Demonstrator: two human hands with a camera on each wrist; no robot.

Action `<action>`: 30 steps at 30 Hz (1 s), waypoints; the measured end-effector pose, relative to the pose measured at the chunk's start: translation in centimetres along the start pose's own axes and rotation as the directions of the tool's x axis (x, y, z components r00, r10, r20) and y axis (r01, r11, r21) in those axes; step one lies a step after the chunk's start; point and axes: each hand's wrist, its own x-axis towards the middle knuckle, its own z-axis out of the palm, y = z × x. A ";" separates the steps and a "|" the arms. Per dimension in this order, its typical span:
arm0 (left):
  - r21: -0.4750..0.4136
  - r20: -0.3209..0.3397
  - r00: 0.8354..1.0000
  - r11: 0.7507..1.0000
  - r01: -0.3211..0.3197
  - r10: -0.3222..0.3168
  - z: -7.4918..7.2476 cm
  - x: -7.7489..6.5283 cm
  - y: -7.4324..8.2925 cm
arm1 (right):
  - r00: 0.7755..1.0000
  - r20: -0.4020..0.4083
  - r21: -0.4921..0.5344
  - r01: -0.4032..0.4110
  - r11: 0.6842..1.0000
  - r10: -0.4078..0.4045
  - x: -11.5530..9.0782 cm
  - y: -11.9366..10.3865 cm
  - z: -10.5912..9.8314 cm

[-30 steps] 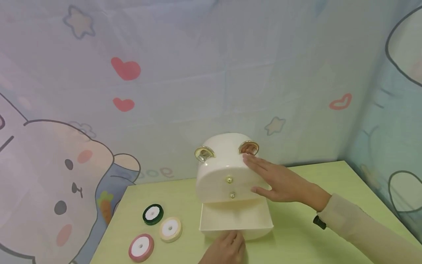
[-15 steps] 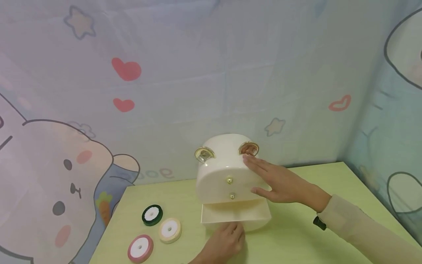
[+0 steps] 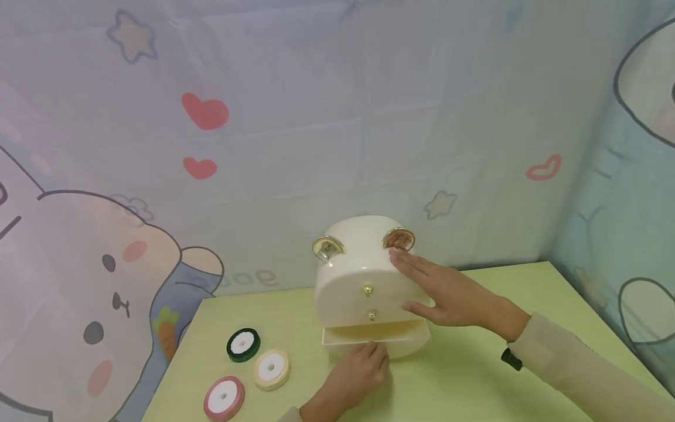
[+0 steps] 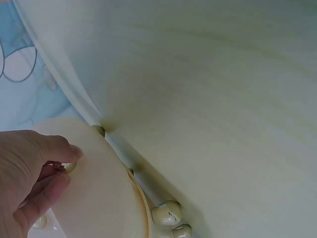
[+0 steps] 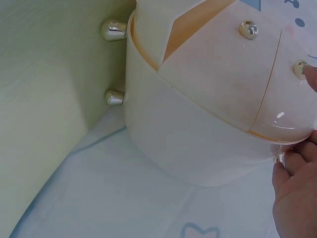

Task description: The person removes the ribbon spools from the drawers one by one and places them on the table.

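A white rounded drawer box (image 3: 345,302) with two gold ear-like discs stands on the table. Its bottom drawer (image 3: 408,350) sticks out a short way, and its inside looks bare where it shows. At the drawer's front is my left hand (image 3: 357,375); in the left wrist view its thumb and finger pinch a round gold knob (image 4: 70,167). My right hand (image 3: 456,295) rests on the box's upper right side with fingers extended, the fingertips beside the right gold ear (image 3: 398,239). In the right wrist view its thumb (image 5: 311,77) lies by a front knob.
Left of the box lie three ribbon spools: a dark green spool (image 3: 243,344), a cream spool (image 3: 272,370) and a pink spool (image 3: 224,398). Behind the pale green table (image 3: 506,375) hangs a printed cloth backdrop (image 3: 295,146).
The bottom drawer has slid inward, away from me, with my left hand moving along at its front. My right hand has stayed in place on the box.
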 end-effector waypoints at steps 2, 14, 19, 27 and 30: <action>-0.003 0.018 1.000 1.000 0.006 -0.006 0.1 0.1 -0.1 | 1.000 -0.006 -0.004 0.003 1.000 -0.003 0.0 0.0 0.0; -0.016 -0.004 1.000 1.000 0.018 -0.018 0.9 0.5 -0.6 | 1.000 -0.008 -0.026 0.009 1.000 -0.009 -0.1 0.1 0.2; -0.015 0.011 1.000 1.000 0.016 -0.016 1.2 0.8 -0.9 | 1.000 -0.017 -0.035 0.014 0.999 -0.015 0.0 0.0 -0.1; -0.038 0.045 0.998 0.998 0.046 -0.045 1.6 1.0 -1.2 | 1.000 -0.006 -0.042 0.020 0.999 -0.021 0.2 -0.1 -0.3; -0.042 0.044 0.997 0.997 0.060 -0.059 1.8 1.1 -1.3 | 1.000 -0.006 -0.043 0.024 0.999 -0.024 0.2 -0.1 -0.3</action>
